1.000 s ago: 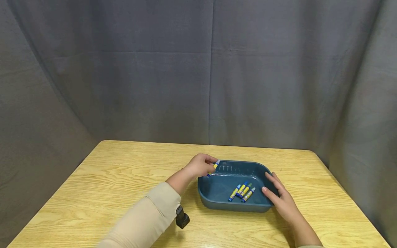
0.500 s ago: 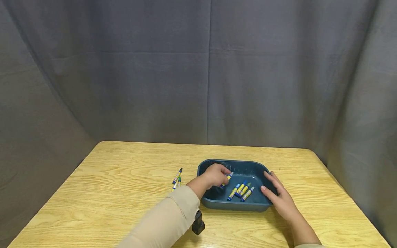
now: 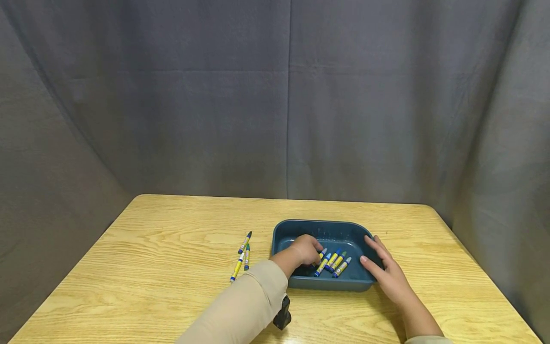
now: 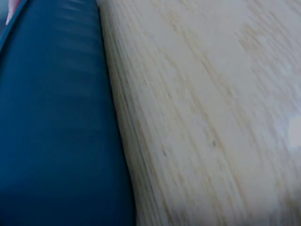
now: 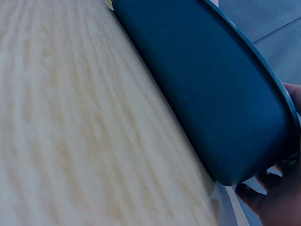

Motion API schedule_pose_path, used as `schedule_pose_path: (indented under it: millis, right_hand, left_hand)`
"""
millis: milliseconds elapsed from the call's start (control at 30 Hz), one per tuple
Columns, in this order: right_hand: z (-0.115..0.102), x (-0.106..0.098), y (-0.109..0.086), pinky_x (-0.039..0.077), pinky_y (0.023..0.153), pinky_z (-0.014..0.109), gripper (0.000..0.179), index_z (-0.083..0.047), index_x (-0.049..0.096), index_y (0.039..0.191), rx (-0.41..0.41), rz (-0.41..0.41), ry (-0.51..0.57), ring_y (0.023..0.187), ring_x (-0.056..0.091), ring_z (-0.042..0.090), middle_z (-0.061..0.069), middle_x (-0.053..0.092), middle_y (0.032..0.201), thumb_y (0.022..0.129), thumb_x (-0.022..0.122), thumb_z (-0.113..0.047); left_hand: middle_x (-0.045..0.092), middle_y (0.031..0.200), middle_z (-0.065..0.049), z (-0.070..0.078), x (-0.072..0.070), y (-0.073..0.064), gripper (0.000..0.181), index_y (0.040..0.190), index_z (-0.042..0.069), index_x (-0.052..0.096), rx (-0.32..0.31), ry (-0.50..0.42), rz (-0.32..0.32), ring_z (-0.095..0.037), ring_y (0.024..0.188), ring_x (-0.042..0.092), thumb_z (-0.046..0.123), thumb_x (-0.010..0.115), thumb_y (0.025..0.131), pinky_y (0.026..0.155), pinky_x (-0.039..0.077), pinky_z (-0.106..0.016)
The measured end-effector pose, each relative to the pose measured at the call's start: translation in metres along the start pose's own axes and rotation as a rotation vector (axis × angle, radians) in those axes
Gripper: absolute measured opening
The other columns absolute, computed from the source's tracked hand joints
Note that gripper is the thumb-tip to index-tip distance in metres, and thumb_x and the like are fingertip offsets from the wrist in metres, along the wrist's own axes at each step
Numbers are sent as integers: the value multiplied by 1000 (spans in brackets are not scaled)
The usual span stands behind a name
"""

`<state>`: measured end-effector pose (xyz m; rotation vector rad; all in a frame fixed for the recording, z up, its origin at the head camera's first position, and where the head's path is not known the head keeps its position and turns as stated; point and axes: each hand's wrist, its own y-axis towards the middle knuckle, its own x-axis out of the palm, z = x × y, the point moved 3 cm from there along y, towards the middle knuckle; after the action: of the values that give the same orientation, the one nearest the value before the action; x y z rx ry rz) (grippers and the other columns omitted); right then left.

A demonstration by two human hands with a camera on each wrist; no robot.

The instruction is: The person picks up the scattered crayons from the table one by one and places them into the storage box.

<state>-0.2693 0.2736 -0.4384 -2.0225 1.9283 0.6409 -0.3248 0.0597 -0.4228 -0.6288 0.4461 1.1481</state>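
Note:
My left hand [image 3: 306, 249] is down inside a dark blue tray [image 3: 331, 284], pinching a crayon [image 3: 322, 252] close to the tray's floor. That crayon has a yellow wrapper and a pale tip, and the fingers cover part of it. Just right of it lie several similar crayons [image 3: 338, 262], side by side at a slant. At the tray's right end, my right hand [image 3: 390, 274] grips the rim, with the thumb on the inner side. In the right wrist view, fingers [image 5: 251, 195] of this hand show at the outside corner of the tray wall.
Three more crayons, among them a dark-tipped one [image 3: 245, 242] and a white-tipped one [image 3: 237, 267], lie on the wooden table [image 3: 172, 239] left of the tray. A grey curtain [image 3: 206, 119] hangs behind and at the sides. A black device [image 3: 282, 314] sits under the left sleeve.
My left hand has carried the crayon from over the tray's left rim down and rightward to the tray floor beside the others. The table crayons have come into view. My right hand stays put.

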Motion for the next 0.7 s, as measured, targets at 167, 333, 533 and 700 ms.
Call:
schedule_pose_path:
  millis: [167, 333, 533, 700]
  right_hand:
    - [-1, 0, 1, 7, 112, 72, 64, -10, 32, 153, 0, -6, 2, 149, 1, 47, 21, 4, 164, 97, 59, -27]
    - [-1, 0, 1, 7, 112, 72, 64, -9, 33, 153, -1, -6, 4, 149, 2, 48, 22, 4, 164, 97, 59, -28]
    - [0, 0, 1, 7, 113, 72, 64, -9, 34, 152, 3, -1, 18, 149, 2, 48, 22, 6, 164, 96, 60, -26]
    - [1, 1, 1, 6, 112, 72, 64, -10, 34, 153, 8, -1, 19, 149, 2, 48, 22, 5, 164, 96, 59, -25]
  left_hand:
    - [71, 109, -11, 0, 0, 1, 33, 111, 2, 72, 20, 50, -11, -18, 91, 64, -4, 73, 79, 76, 55, -28]
    - [72, 109, -10, 1, 0, 0, 33, 111, 2, 72, 26, 52, -16, -17, 79, 67, -1, 74, 79, 71, 54, -26]
    - [71, 110, -11, 2, -1, -3, 33, 113, 1, 71, 16, 19, -32, -15, 73, 66, -1, 73, 80, 66, 54, -24]
    - [69, 112, -11, 0, -5, -5, 34, 115, 1, 70, 19, -37, -37, -17, 69, 64, -1, 73, 81, 61, 53, -25]
